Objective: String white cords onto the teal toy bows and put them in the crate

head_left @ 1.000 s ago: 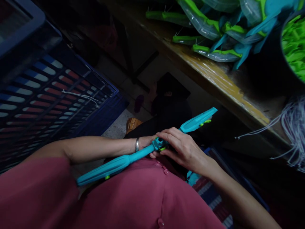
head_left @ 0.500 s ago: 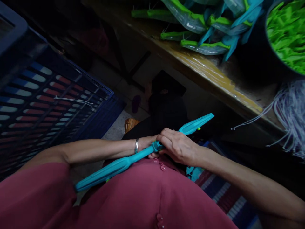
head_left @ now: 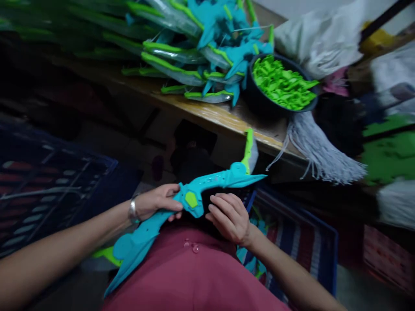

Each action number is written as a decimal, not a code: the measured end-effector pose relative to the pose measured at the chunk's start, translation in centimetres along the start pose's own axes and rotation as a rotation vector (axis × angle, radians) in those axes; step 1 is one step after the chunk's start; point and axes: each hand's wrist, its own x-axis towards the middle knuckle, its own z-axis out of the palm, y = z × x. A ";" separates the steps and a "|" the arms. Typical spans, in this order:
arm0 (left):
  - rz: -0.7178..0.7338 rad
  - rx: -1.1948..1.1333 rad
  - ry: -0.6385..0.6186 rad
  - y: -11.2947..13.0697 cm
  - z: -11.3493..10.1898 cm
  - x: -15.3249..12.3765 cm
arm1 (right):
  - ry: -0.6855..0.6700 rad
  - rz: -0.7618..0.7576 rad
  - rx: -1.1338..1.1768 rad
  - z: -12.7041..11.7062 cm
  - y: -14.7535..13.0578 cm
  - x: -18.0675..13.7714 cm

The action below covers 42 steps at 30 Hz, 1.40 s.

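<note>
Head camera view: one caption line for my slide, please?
Left hand grips a teal toy bow at its middle; right hand close beside it.

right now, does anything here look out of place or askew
Nothing looks broken. The white strings spill over the bench edge beside the black bowl, and the bagged bows lie heaped anyhow. The teal bow in the left hand looks whole.

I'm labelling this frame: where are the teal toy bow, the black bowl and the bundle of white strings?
teal toy bow (head_left: 220, 179): head view, upper limb, right of the green button.
black bowl (head_left: 259, 101): head view, dark outer wall.
bundle of white strings (head_left: 320, 153): head view, middle of the bundle.
</note>
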 end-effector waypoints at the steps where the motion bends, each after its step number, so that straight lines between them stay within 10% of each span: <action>1: 0.026 0.054 0.062 0.0 -0.3 -0.3 | 0.083 0.155 0.004 0.1 0.4 -0.8; 5: 0.140 0.218 0.246 0.4 -1.7 -1.1 | 0.446 0.826 -0.090 0.2 4.4 -4.1; 9: 0.203 0.311 0.295 1.2 -2.1 -0.8 | 0.676 1.159 -0.196 0.3 11.2 -6.5; 21: 0.148 0.367 0.368 -1.0 -1.5 -1.1 | 0.684 1.458 0.081 0.6 18.4 -7.2; 33: 0.162 0.200 0.202 -0.4 -1.3 -0.1 | 0.569 1.517 0.392 -1.4 9.3 -12.8; 42: 0.048 0.133 -0.248 0.7 0.9 3.4 | -0.119 0.961 0.940 4.8 -4.2 -2.6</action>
